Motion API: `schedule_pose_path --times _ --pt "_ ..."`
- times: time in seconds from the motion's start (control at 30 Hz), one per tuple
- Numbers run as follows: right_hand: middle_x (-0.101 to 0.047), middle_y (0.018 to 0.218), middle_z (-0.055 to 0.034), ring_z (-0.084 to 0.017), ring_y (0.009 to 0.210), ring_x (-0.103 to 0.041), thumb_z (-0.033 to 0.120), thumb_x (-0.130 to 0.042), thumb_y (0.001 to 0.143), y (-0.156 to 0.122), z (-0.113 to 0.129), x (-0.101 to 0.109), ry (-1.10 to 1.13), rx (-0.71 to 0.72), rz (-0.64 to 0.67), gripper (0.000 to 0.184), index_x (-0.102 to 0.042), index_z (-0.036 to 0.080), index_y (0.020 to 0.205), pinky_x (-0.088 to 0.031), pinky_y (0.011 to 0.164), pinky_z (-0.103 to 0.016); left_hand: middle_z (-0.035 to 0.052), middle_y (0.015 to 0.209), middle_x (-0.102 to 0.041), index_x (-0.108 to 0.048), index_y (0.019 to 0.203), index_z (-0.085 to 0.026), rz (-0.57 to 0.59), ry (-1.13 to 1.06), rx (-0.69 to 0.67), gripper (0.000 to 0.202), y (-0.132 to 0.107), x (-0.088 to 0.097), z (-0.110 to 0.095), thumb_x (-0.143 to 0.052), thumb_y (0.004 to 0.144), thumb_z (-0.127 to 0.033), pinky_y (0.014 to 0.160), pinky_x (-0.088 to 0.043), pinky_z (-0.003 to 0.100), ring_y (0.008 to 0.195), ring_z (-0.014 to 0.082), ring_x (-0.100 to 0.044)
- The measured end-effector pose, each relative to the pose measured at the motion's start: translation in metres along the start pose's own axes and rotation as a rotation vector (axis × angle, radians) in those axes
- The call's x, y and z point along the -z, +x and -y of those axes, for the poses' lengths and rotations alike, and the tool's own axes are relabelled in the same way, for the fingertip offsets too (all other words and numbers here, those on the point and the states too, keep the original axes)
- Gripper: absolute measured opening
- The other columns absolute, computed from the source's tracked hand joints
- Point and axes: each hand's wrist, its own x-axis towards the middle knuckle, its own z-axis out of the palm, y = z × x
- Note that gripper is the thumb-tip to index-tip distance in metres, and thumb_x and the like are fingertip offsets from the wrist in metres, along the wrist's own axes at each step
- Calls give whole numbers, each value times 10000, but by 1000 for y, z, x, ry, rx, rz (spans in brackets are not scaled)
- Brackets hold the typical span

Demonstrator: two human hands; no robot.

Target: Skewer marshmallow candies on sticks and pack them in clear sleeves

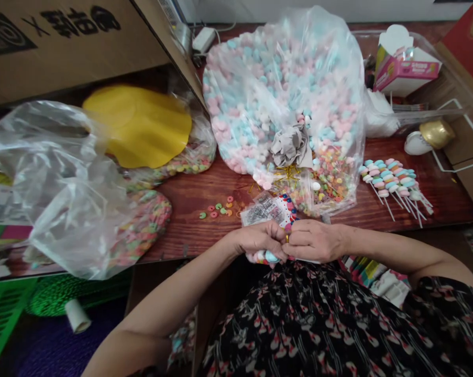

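My left hand (264,238) is closed around a gathered clear plastic bag, with pastel marshmallow candies (268,256) bulging out below the fingers. Against it, my right hand (317,240) pinches a gold twist tie (287,237) at the bag's neck; its fingertips are partly hidden. Just beyond the hands lie printed clear packaging (263,210) and a piece with a red and blue scalloped edge (289,207); whether these join the held bag I cannot tell. More gold twist ties (287,172) lie behind, by a crumpled grey paper (289,146).
A big clear bag of pastel marshmallows (240,94) fills the table's back. Candy skewers (393,180) lie at right, near a plastic tray (452,99). Loose ring candies (220,208) are left of my hands. Further left are a ring-candy bag (142,225), yellow sheet (142,125) and cardboard box (83,52).
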Motion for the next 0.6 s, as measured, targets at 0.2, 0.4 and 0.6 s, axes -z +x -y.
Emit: schedule_pose_path --times 0.2,0.4,0.6 --pt "-527 737 2 -136 724 -458 232 -507 930 0 5 1 -40 84 21 131 -605 181 858 -316 651 -324 -16 480 -627 -675 607 -120 78 181 19 206 5 -8 -5 -836 581 -246 389 -387 162 391 76 -511" --pt "-602 809 -2 -174 847 -498 204 -492 926 16 12 12 -154 -4 104 137 -613 247 878 -324 729 -383 -17 547 -596 -687 662 -140 156 642 -103 295 -9 1 -26 -743 701 -427 515 -404 215 536 114 -531" --pt "-535 624 -17 -169 667 -420 158 -468 902 41 -31 16 -436 -188 147 220 -571 201 712 -263 624 -352 85 779 -622 -673 811 -119 -946 1638 -173 237 -71 -49 -65 -644 823 -354 759 -430 370 838 242 -574"
